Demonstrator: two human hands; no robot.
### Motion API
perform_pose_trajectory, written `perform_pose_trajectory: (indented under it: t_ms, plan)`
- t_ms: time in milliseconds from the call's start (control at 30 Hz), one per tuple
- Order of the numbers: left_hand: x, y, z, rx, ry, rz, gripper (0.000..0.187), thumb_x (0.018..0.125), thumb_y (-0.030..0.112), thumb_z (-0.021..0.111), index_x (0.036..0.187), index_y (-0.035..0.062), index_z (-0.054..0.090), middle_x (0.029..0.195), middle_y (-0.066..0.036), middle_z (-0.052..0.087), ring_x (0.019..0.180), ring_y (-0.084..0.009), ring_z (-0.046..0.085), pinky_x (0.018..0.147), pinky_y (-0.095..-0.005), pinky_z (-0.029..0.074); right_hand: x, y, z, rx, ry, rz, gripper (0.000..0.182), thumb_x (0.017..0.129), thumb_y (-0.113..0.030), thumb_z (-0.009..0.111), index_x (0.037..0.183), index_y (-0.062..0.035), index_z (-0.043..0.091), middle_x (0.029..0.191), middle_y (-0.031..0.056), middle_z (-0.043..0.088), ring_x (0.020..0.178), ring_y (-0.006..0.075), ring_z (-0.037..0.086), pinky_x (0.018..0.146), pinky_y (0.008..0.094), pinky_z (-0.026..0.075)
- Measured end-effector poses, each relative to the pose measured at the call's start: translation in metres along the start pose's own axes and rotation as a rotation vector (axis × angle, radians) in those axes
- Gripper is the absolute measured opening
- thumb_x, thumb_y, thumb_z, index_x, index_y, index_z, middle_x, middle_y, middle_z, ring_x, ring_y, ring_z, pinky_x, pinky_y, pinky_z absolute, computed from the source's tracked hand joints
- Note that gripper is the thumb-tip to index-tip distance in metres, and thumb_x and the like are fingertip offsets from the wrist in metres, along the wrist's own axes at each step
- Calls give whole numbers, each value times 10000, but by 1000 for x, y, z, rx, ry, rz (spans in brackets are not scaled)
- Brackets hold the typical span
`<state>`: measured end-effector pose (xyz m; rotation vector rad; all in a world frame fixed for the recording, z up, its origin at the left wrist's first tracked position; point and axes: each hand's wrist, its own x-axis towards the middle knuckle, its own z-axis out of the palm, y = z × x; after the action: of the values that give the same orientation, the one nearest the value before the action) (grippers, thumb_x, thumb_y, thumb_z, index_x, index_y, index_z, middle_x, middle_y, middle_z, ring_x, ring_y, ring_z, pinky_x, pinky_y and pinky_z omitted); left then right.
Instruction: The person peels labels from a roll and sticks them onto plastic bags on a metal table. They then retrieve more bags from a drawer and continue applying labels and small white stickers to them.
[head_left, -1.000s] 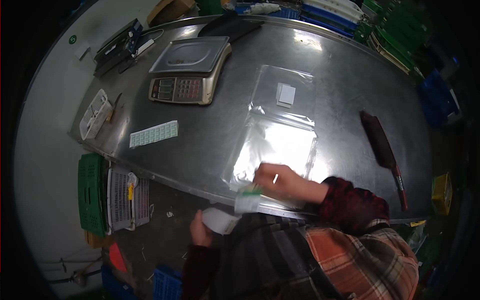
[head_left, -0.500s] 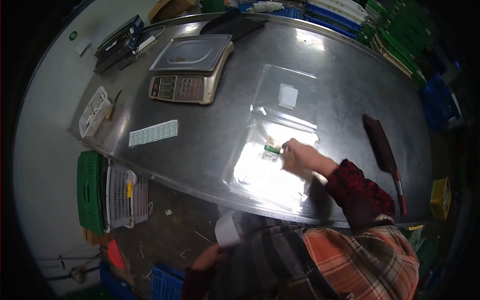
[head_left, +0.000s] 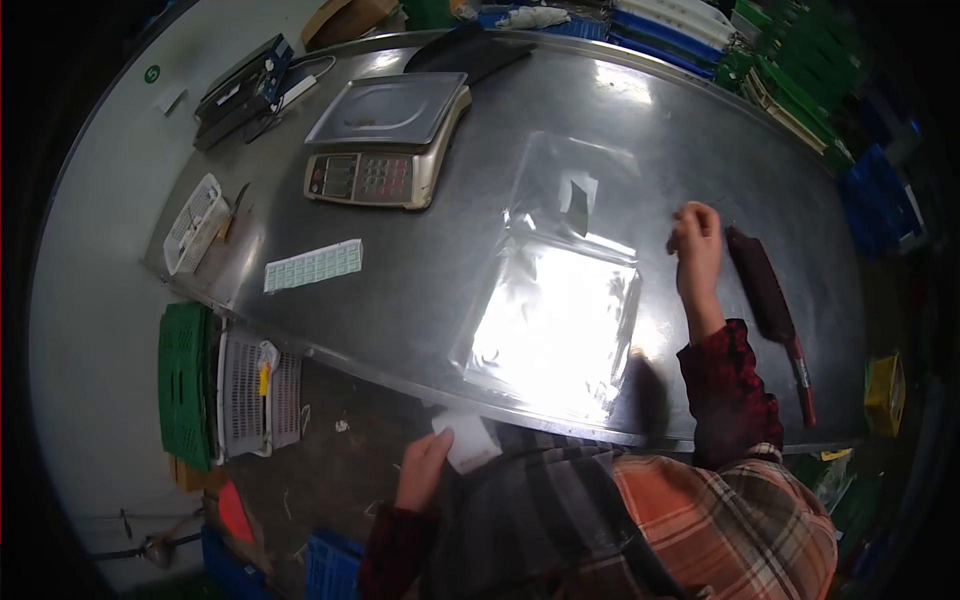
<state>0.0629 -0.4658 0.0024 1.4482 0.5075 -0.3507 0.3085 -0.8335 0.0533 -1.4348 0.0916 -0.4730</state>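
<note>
At the table's front edge, my left hand [head_left: 424, 468] pinches a white label [head_left: 467, 443] between thumb and fingers. My right hand [head_left: 697, 238] is raised over the right part of the table, fingers loosely bent and apart, holding nothing. To its left, a thin dark slanted card [head_left: 577, 208] overlaps the white labels [head_left: 590, 188] on the upper clear plastic bag. Nearer to me lies a shiny stack of clear bags [head_left: 545, 330], bright with glare.
A scale [head_left: 385, 140] stands at the back left, with a green-and-white tray-like strip [head_left: 314, 265] before it. The white basket [head_left: 196, 225] sits by the left edge. A dark red brush [head_left: 762, 285] lies at right. Crates [head_left: 255, 385] stand below the table.
My right hand has moved up and right, away from the bags. The printed label with green no longer shows there; a dark card appears over the white labels. My left hand has risen.
</note>
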Motion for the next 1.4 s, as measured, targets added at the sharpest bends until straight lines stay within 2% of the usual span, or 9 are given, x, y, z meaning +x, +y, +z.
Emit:
perform_pose_trajectory:
  t_ms: [100,267,467,700,833,933,1200,1267,1400]
  plan:
    - [8,33,24,16,51,53,390,922,277,494,762,-61,603,692,33,547,693,-51,471,592,-264,384,-79,-9,47,-200,-783,183,183,868,-80,531,1039,-14,524,884,34,557,778,109,542,716,255,458]
    - [14,34,27,465,73,257,296,896,204,477,748,-29,584,716,-194,611,573,-249,585,521,-350,394,-170,-19,105,-369,-1616,-575,253,803,-161,608,979,-7,512,1027,148,535,940,300,541,813,363,450]
    - [29,11,17,756,80,357,161,858,136,488,880,1,573,781,-223,593,671,-336,606,577,-380,461,-172,-16,98,-133,-1384,-914,94,781,-86,555,856,-33,545,912,106,514,867,255,530,740,335,455]
    - [20,-16,-12,-554,221,-86,244,872,137,522,1009,-60,562,897,-129,638,822,-206,626,694,-355,485,-71,9,68,-317,-776,405,149,889,-168,572,915,-21,575,788,29,592,728,86,552,664,243,459]
    - [-2,-16,-16,779,59,340,381,908,260,489,991,-102,573,824,-72,641,798,-194,626,708,-320,463,-40,101,56,-648,-772,242,176,844,-180,606,890,-18,554,796,104,624,727,224,606,646,327,469]
    - [-14,-4,-3,269,-96,-197,430,900,325,517,1103,-52,557,938,-118,642,881,-206,599,765,-314,451,-43,91,58,-1075,-767,39,364,761,-247,677,991,-18,513,865,198,628,813,379,607,708,422,470]
    - [-29,-16,31,281,-152,144,423,893,225,548,1236,-16,496,1194,-117,551,1154,-208,474,974,-330,363,-95,81,-12,-917,-1429,-259,355,783,-233,673,1060,-65,530,1028,122,510,831,301,605,710,361,514]
    - [-42,-1,-2,247,-301,-336,402,899,204,535,1233,-16,501,1163,-91,569,1109,-181,506,953,-316,383,-106,77,-14,-970,-1323,-147,256,797,-203,660,988,-56,573,935,73,549,786,231,599,663,333,499]
    - [-23,-51,-25,273,-255,-177,355,901,226,538,1149,-27,559,1031,-57,614,958,-130,557,853,-282,428,-70,90,-20,-311,-572,504,134,869,-216,595,869,-82,609,700,-33,543,564,53,464,507,218,385]
